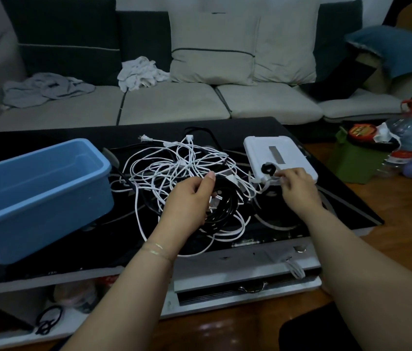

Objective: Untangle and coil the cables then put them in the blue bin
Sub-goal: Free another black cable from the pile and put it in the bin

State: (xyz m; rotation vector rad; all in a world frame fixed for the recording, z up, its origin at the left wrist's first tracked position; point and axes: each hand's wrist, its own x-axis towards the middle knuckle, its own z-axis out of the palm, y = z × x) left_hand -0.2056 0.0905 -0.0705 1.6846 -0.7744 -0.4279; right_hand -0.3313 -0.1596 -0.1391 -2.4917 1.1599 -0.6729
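While left fingers (206, 182) pinch a white strand and right fingers (284, 176) pinch another beside the blue bin (35, 196), draw apart slowly. Ease off wherever the white cables (174, 160) snag.

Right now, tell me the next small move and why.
Probably draw the right hand back, easing its pinched white cable out of the tangle while the left hand pins the black coil. Nothing is coiled white yet, and the blue bin is empty.

No text can be read; the red-lidded jar's (361, 130) label is too blurred.
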